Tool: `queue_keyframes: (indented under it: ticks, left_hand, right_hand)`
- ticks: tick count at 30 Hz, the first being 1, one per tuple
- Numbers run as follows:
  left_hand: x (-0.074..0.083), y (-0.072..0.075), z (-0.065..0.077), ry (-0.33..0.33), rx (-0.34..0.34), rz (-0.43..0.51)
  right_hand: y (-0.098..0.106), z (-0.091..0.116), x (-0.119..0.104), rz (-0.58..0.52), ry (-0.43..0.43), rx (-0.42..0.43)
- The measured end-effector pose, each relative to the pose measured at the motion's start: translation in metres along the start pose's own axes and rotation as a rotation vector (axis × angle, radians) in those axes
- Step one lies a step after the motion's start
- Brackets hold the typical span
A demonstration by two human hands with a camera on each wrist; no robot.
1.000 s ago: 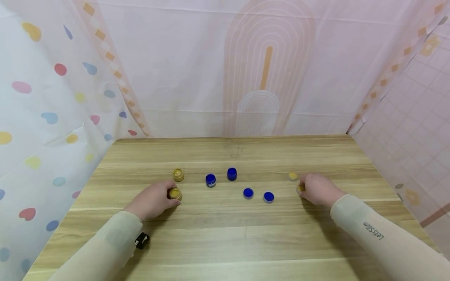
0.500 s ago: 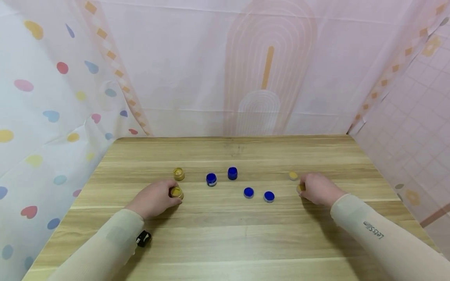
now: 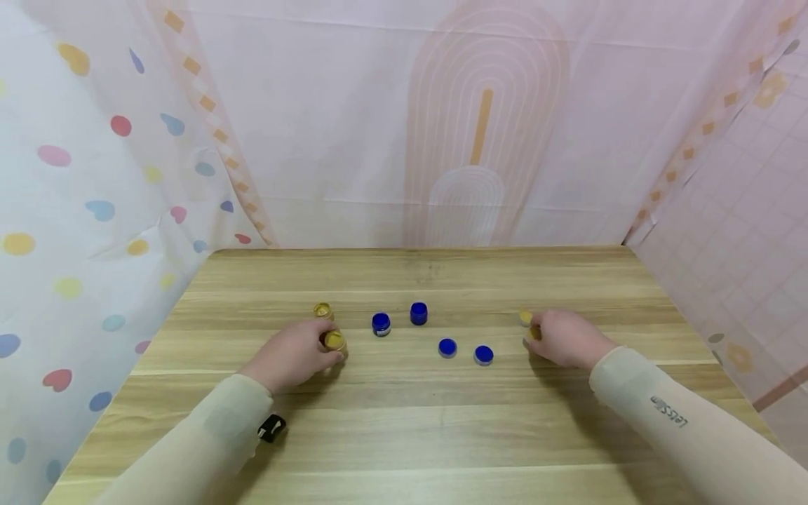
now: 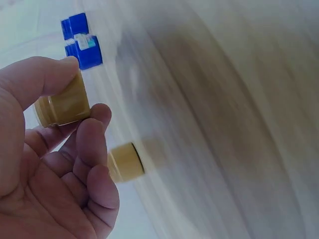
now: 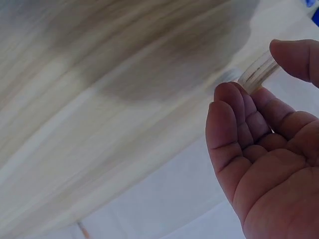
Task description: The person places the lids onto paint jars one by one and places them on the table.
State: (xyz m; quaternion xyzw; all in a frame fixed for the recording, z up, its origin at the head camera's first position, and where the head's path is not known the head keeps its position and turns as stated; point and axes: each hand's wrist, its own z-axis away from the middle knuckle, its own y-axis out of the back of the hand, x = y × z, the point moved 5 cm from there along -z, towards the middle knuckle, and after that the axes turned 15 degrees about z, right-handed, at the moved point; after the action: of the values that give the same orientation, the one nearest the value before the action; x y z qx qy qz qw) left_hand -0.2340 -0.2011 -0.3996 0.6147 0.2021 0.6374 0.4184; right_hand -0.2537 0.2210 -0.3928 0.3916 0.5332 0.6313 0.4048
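My left hand (image 3: 292,358) pinches an uncapped gold paint jar (image 3: 336,342) between thumb and fingers. In the left wrist view this jar (image 4: 67,104) looks lifted off the table. A second uncapped gold jar (image 3: 323,310) stands just behind that hand, partly hidden by it. My right hand (image 3: 573,339) pinches a round lid (image 3: 533,335) with yellow on its upper face; in the right wrist view the lid's clear edge (image 5: 256,74) shows between thumb and fingertips. Another yellow-faced lid (image 3: 526,318) lies flat beside the right fingers.
Two uncapped blue paint jars (image 3: 381,324) stand mid-table. Two blue-faced lids (image 3: 447,348) lie in front of them, to the right. The wooden table (image 3: 404,435) meets patterned cloth walls (image 3: 341,126) at the back and sides. A black clip (image 3: 272,428) hangs at the left sleeve.
The left hand has moved right with the gold jar, now partly covering the second gold jar. The right hand has shifted slightly left with the lid.
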Motion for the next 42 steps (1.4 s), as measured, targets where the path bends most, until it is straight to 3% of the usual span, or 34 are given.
queue_keyframes:
  ticks: [7, 14, 24, 33, 42]
  left_hand:
    - [0.015, -0.014, -0.006, -0.044, -0.002, 0.049]
    - [0.041, -0.030, -0.013, -0.082, -0.048, 0.150]
    - [0.072, -0.049, -0.021, -0.153, -0.042, 0.154]
    - [0.088, -0.061, -0.023, -0.199, -0.072, 0.192]
    - [0.097, -0.070, -0.024, -0.257, -0.103, 0.242]
  right_hand:
    - [0.011, -0.001, -0.015, -0.044, 0.022, 0.038]
    - [0.025, -0.001, -0.035, -0.102, 0.038, 0.097]
    - [0.045, -0.002, -0.076, -0.182, 0.149, 0.184]
    - [0.061, 0.000, -0.119, -0.164, 0.293, 0.221]
    - [0.063, -0.002, -0.139, -0.194, 0.367, 0.237]
